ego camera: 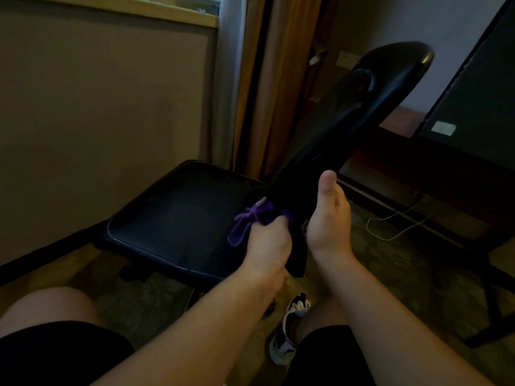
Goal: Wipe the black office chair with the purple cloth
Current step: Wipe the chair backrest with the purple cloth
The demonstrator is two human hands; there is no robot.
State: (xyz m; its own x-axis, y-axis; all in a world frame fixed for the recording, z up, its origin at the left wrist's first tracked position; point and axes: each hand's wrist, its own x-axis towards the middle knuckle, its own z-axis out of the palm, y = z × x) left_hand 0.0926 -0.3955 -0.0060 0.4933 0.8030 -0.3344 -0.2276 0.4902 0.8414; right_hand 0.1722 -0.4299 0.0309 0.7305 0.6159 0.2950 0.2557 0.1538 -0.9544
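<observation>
The chair (178, 218) stands side-on, seat towards the wall, its backrest (362, 112) leaning up to the right. The right hand (330, 221) steadies the backrest's lower edge, thumb straight up along it and fingers hidden behind, apparently clasping it. The left hand (269, 243) is fisted round the cloth (250, 221), which is bunched and pressed against the foot of the backrest, where it meets the seat. As I judge it, a hard push could swivel or roll the chair if the right hand loosens. The wadded cloth touches little surface, and in this dim light patches may be missed. Its loose tail could snag in the seat gap. No writing is legible; a pale label (443, 128) on the dark panel at right is too blurred.
</observation>
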